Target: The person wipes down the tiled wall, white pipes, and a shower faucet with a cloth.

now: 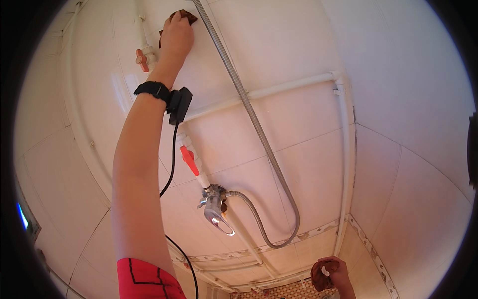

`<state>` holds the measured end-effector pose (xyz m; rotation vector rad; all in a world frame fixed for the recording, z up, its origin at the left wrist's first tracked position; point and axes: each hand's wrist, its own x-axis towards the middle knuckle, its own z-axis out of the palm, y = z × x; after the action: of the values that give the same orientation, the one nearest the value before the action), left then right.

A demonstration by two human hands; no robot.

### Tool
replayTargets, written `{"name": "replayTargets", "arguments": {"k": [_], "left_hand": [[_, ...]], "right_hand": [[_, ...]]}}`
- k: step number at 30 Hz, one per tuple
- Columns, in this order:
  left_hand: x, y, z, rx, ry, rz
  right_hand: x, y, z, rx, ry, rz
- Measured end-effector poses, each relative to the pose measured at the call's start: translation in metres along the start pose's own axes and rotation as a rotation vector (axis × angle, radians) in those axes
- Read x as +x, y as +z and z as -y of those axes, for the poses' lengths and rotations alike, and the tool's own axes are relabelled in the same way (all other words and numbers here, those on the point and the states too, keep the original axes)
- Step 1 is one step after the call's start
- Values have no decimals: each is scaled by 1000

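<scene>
Brown cloth (180, 16) mostly under left hand (177, 37)

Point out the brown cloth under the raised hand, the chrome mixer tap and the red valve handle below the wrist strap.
brown cloth (186, 16): head view, corner showing above the fingers.
chrome mixer tap (215, 209): head view, middle of its body.
red valve handle (189, 160): head view, middle of the lever.

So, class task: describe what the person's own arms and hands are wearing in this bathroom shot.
The left hand is bare, and its forearm is bare too. A black strap circles the wrist, carrying a small black box from which a thin black cable trails down the arm. A red sleeve with black lines covers the upper arm. The right hand is bare.
</scene>
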<state>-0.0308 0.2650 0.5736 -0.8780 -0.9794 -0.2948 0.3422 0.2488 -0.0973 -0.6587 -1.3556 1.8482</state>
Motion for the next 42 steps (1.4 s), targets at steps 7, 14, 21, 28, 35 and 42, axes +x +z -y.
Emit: {"name": "replayTargets", "arguments": {"k": [7,14,21,28,35,42], "left_hand": [[-100,-84,-20,-228,344,530],[-80,-81,-9,-102,331,541],[20,11,52,515,109,154],[2,-33,-23,619,-163,526],[-54,-50,-50,603,-87,512],[-110,-90,-71,401,-73,666]], "right_hand": [[13,-6,-21,32,29,121],[11,-13,-26,-4,45,19],[-7,2,-10,8,27,-1],[-29,-2,-8,12,25,30],[-35,-6,-2,-47,-58,-35],[-59,-13,14,-33,-65,-63]]}}
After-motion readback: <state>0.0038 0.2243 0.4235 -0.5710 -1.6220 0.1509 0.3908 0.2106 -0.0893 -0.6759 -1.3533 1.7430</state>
